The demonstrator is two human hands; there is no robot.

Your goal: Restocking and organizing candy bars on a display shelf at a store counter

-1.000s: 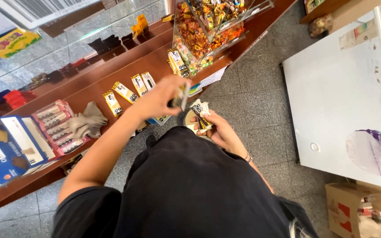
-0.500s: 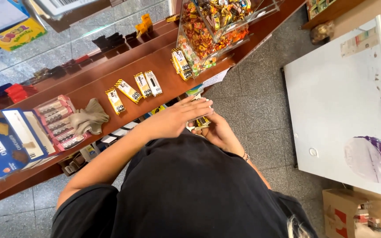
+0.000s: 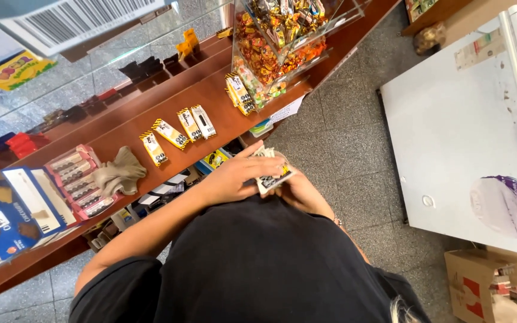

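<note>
Close to my black shirt, my right hand (image 3: 300, 194) cups a small stack of white snack packets (image 3: 274, 174) with black and yellow marks. My left hand (image 3: 237, 176) lies across the top of the stack, fingers pressing on it. Three packets of the same kind (image 3: 178, 133) lie in a row on the brown wooden counter (image 3: 222, 113) just beyond my hands. The lower part of the stack is hidden by my fingers.
A clear display box of wrapped sweets (image 3: 276, 48) stands on the counter's right end. A beige cloth (image 3: 118, 173), pink packs (image 3: 76, 182) and a blue biscuit box (image 3: 1, 209) lie to the left. A white chest freezer (image 3: 468, 131) and a cardboard box (image 3: 492, 287) stand at the right.
My left hand has come down from near the counter onto the stack in my right hand. Both hands have drawn closer to my body.
</note>
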